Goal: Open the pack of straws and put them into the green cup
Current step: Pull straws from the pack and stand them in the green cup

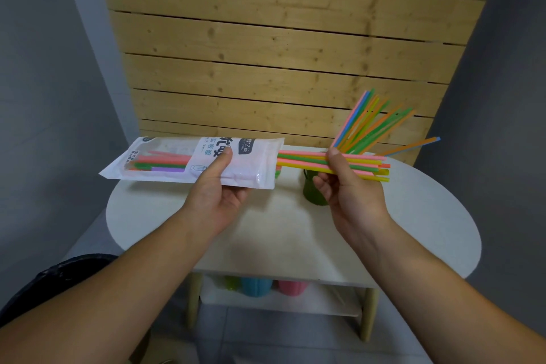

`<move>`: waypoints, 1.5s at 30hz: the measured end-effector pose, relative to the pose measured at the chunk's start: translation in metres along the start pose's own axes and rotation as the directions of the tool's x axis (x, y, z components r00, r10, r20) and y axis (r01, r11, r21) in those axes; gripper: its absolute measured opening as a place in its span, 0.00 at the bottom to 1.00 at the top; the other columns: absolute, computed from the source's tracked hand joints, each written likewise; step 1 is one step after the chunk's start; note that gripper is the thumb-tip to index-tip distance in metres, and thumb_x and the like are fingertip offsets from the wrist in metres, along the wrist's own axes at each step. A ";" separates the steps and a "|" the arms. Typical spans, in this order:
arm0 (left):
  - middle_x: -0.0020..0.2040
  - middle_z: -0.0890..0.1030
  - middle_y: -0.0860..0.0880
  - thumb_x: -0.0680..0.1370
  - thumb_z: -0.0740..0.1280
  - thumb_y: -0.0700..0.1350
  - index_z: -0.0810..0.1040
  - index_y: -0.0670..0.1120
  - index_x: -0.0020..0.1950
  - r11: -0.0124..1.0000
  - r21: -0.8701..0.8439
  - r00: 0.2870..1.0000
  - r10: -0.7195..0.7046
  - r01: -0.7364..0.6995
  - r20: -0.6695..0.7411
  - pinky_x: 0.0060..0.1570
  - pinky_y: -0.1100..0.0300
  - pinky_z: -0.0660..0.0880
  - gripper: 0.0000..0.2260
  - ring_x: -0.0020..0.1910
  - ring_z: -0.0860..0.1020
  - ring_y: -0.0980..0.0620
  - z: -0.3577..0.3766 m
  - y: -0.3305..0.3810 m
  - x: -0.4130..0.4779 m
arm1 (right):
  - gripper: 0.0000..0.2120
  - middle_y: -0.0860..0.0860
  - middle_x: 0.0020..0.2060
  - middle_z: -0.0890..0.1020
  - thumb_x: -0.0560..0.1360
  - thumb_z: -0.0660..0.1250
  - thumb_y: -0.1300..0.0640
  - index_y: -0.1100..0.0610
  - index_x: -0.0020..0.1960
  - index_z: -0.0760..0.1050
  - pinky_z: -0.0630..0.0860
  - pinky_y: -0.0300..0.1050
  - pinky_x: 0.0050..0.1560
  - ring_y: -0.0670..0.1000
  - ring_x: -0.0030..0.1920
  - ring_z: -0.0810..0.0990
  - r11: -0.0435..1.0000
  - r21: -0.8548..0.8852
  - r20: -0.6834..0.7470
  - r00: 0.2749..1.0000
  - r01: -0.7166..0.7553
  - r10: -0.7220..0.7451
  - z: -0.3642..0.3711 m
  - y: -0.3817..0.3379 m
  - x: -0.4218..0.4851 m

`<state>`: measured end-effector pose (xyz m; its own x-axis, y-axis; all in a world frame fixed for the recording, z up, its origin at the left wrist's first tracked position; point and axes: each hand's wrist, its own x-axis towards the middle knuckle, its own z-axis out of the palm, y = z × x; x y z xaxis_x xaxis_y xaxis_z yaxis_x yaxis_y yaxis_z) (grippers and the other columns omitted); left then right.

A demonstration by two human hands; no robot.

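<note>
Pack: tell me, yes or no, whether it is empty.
No, the pack in the left hand still shows several straws through its clear window.

Both bare forearms reached forward from the bottom corners, converging above the table. The left hand (220,195) was raised palm-up, its thumb pressed flat on top of the straw pack (195,161) and its fingers curled underneath. The right hand (351,192) was held at the same height, palm turned inward, thumb on top and fingers below, pinching a bundle of straws (307,161) that stuck out of the pack's open end.
</note>
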<state>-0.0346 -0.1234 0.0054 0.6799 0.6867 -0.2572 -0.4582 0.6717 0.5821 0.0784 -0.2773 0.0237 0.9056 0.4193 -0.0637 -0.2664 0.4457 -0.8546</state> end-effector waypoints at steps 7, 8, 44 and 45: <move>0.47 0.89 0.47 0.78 0.72 0.41 0.79 0.47 0.60 0.999 -0.025 0.999 0.029 -0.031 -0.046 0.44 0.51 0.85 0.11 0.45 0.88 0.50 -0.005 0.006 0.006 | 0.03 0.53 0.36 0.82 0.75 0.72 0.59 0.59 0.46 0.80 0.82 0.39 0.36 0.47 0.31 0.79 0.996 -0.023 -0.080 0.993 0.087 -0.089 -0.023 -0.021 -0.012; 0.47 0.89 0.47 0.78 0.72 0.40 0.78 0.47 0.59 0.999 -0.029 0.998 0.034 -0.035 -0.047 0.44 0.51 0.85 0.10 0.44 0.88 0.50 -0.006 0.006 0.007 | 0.03 0.53 0.36 0.81 0.75 0.72 0.59 0.59 0.46 0.80 0.82 0.39 0.37 0.47 0.31 0.79 0.995 -0.029 -0.089 0.991 0.099 -0.101 -0.027 -0.024 -0.013; 0.55 0.87 0.47 0.78 0.72 0.41 0.77 0.47 0.67 0.999 0.048 1.000 0.025 -0.025 0.005 0.51 0.49 0.83 0.18 0.53 0.86 0.50 0.007 -0.017 0.007 | 0.03 0.54 0.40 0.85 0.74 0.74 0.56 0.53 0.45 0.81 0.85 0.52 0.42 0.53 0.39 0.85 0.696 -0.618 0.090 0.913 0.365 -0.399 -0.069 -0.083 0.055; 0.56 0.87 0.47 0.78 0.72 0.41 0.77 0.47 0.68 0.998 0.051 1.000 0.027 -0.027 0.009 0.52 0.48 0.83 0.18 0.53 0.86 0.50 0.006 -0.017 0.007 | 0.03 0.53 0.40 0.85 0.74 0.75 0.56 0.54 0.46 0.81 0.85 0.53 0.44 0.52 0.41 0.86 0.689 -0.626 0.088 0.911 0.365 -0.403 -0.068 -0.083 0.058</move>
<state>-0.0183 -0.1313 -0.0016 0.6726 0.7018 -0.2346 -0.4470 0.6380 0.6271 0.1757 -0.3435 0.0558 0.9033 0.2718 0.3318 0.3538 -0.0347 -0.9347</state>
